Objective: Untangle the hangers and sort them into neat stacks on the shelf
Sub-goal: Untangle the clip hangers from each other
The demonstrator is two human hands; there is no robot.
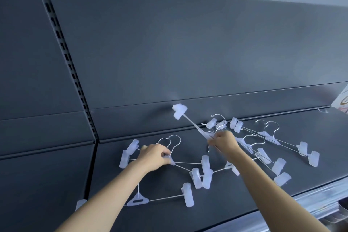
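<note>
Dark shelf (169, 213), L hand (154, 156) w/ fingers (165, 153) curled round necks of hangers (129, 153) lying flat at shelf's left, R hand (225, 141) gripping one hanger (190, 122), clip end tilted up, tangle (278, 164) on shelf at right

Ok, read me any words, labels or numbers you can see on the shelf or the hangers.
No text is readable.
The printed card at the right edge: gold and red marks, cut off and too blurred to read.
The hangers and the shelf: no lettering shows.
The front strip, lower right: blurred, nothing legible.
</note>
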